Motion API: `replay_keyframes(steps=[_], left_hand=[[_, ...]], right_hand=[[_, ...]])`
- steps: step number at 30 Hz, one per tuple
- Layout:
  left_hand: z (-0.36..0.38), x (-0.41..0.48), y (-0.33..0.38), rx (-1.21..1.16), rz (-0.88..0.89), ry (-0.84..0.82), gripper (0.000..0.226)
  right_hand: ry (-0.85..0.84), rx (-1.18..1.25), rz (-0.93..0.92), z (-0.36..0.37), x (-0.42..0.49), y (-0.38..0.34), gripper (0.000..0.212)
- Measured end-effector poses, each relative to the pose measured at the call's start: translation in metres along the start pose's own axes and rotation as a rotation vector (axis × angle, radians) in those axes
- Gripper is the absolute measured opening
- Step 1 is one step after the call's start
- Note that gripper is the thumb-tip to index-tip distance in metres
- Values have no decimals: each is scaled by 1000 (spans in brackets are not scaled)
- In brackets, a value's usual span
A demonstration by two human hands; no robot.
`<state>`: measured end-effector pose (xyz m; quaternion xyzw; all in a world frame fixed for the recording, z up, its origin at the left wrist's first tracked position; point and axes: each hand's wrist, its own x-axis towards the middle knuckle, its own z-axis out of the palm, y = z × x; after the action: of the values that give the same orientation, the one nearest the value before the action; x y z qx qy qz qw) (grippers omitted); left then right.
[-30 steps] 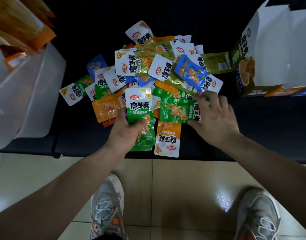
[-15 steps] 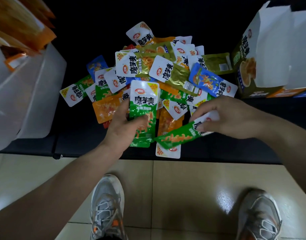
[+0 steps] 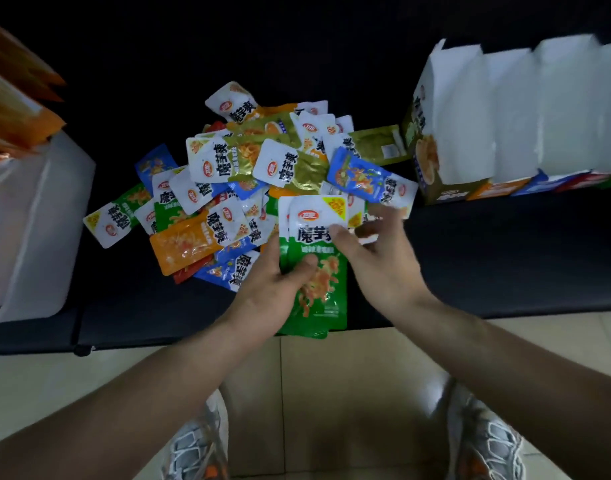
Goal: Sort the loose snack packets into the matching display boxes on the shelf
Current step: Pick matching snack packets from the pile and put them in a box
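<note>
Green packets, a small stack, held upright over the near edge of the black shelf. My left hand grips the stack's lower half, thumb curled across the front. My right hand pinches the stack near its 2 o'clock corner, thumb on the white header, fingers curled behind and blurred. The loose pile of mixed packets lies on the shelf at 11 o'clock from the stack. The display boxes stand in a row at 2 o'clock, white flaps up. White bin at 9 o'clock. Grey shoes at 6 o'clock, on the tile floor.
</note>
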<state>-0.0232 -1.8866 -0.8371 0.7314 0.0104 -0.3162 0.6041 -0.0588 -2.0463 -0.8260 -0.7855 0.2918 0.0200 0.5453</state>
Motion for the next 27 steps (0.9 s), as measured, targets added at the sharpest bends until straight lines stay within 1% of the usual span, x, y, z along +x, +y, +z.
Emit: replay_keyframes(steps=[2, 3, 4, 6, 7, 8, 9, 10, 11, 13, 14, 16, 18, 20, 22, 23, 25, 27], left_hand=[[9, 4, 12, 15, -14, 3, 43], [15, 6, 20, 21, -19, -19, 48], [20, 9, 27, 19, -29, -47, 53], [31, 16, 44, 44, -52, -115, 67], [37, 19, 55, 91, -60, -154, 76], [43, 23, 66, 159, -61, -195, 80], [50, 28, 78, 230, -44, -228, 76], [56, 35, 88, 295, -26, -247, 64], [64, 42, 96, 349, -4, -261, 51], [83, 55, 109, 439, 50, -269, 36], [95, 61, 114, 477, 71, -246, 33], [122, 73, 121, 508, 105, -182, 33], [156, 83, 128, 469, 139, -116, 31], [194, 92, 136, 408, 190, -75, 27], [232, 99, 147, 357, 236, -71, 22], [249, 103, 153, 332, 255, -76, 20], [278, 114, 162, 276, 267, -89, 20], [301, 129, 170, 240, 284, -83, 31]], right_hand=[[-141, 53, 43, -4, -7, 3, 41], [-197, 94, 45, -6, -10, 3, 44], [-230, 131, 45, -9, -12, 2, 54], [-247, 229, 66, -21, -10, -1, 80], [-258, 298, 82, -29, -8, -3, 86], [-270, 364, 73, -38, -5, -5, 88], [-278, 390, 43, -49, -3, -5, 87], [-286, 377, 0, -61, -2, -8, 86], [-289, 338, -33, -74, 0, -8, 84], [-248, 207, -85, -103, 5, -9, 75], [-182, 115, -117, -119, 11, -5, 69], [20, -58, -153, -153, 26, 11, 58], [211, -201, -141, -185, 37, 33, 51], [360, -367, -148, -217, 44, 55, 50], [468, -537, -157, -250, 51, 74, 54], [488, -618, -158, -266, 56, 80, 59], [457, -730, -137, -294, 68, 89, 75], [379, -771, -100, -311, 81, 97, 87]])
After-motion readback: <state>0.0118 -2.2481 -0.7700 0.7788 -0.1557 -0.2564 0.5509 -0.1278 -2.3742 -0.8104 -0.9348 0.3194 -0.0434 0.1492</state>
